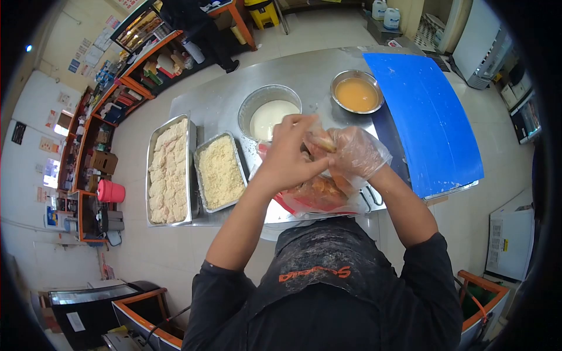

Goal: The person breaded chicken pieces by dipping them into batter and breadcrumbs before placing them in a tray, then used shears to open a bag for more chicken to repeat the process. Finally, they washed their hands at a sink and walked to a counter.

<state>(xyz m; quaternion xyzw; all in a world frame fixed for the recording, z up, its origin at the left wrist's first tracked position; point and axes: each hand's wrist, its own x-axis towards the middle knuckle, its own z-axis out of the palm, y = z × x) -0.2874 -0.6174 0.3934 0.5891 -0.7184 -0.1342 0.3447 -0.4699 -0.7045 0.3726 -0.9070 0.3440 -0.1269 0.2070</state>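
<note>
My bare left hand (288, 153) is curled, its fingers and thumb round a bit of clear film and a pinkish-brown piece (323, 142) that I cannot make out. Against it, from the right, my right hand (356, 153) wears a clear plastic glove, its fingers bent in towards the same piece. Just under both hands lies a clear and red plastic bag (287, 203) with brownish-orange pieces (322, 190) in it. Beyond the left hand stands a round metal pot (240, 114) of white liquid. A steel bowl (381, 100) of orange liquid sits farther right.
On the left of the steel table (205, 93) are a long metal tray (192, 169) of floured pieces and a foil tray (205, 202) of pale crumbs. A blue board (424, 123) covers the right side. Black handles (369, 199) lie by the bag. A person (202, 32) stands beyond.
</note>
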